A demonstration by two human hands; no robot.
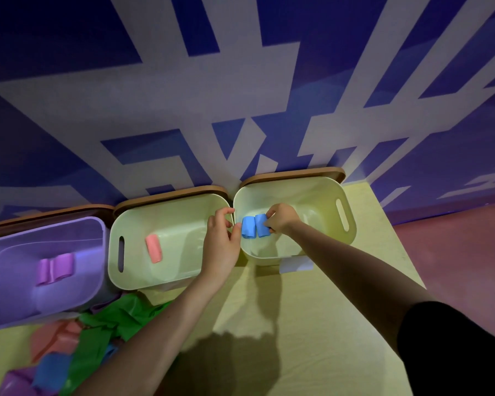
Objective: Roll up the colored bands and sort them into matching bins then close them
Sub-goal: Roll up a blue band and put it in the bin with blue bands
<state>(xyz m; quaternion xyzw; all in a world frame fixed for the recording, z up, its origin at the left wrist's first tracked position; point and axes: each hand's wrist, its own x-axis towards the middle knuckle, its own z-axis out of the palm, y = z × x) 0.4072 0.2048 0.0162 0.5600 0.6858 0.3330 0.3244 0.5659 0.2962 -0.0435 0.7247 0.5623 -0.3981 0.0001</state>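
Note:
Two rolled blue bands sit side by side inside the right cream bin [345, 235]. My right hand [280, 218] is in that bin, pinching the right blue roll [261, 226]. The left blue roll [248, 227] lies against it, and my left hand [222, 241] reaches over the rim between the two cream bins, fingertips touching that roll. A pink roll [153, 248] lies in the middle cream bin [126, 224]. Two purple rolls [56, 267] rest in the purple bin [95, 247] at the left.
Loose bands lie in a heap at the lower left on the yellow table [297, 338]: green [112, 318], pink [55, 338], blue [50, 372] and purple [15, 381]. Brown lids [292, 174] stand behind the bins against the blue-and-white wall. The table's right edge drops to a reddish floor.

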